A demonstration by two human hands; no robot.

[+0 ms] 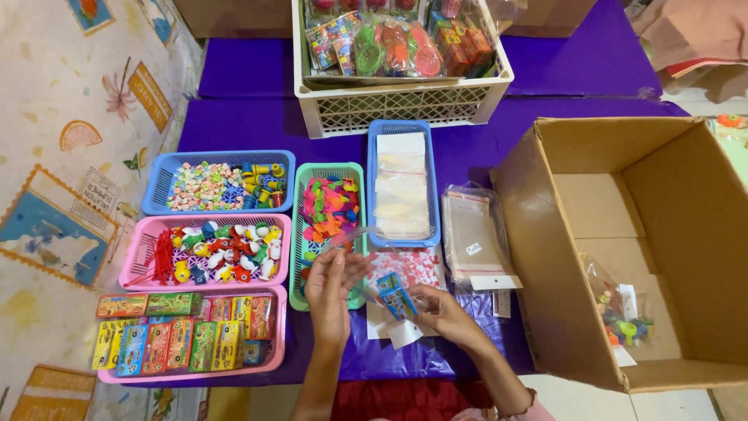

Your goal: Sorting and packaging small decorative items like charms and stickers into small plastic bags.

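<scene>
the left hand (330, 290) pinched the mouth of a clear plastic bag (366, 269) over the green basket (299, 234), while the right hand (438, 308) held a small blue box (397, 295) beside it, near the cardboard box (545, 234).

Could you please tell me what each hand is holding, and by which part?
The right hand grips a small blue box at its lower end; the left hand pinches a clear bag by its edge.

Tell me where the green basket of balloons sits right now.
In the head view, the green basket sits mid-table on the purple cloth, between the pink basket on its left and the blue basket of clear bags, just beyond the left hand.
</scene>
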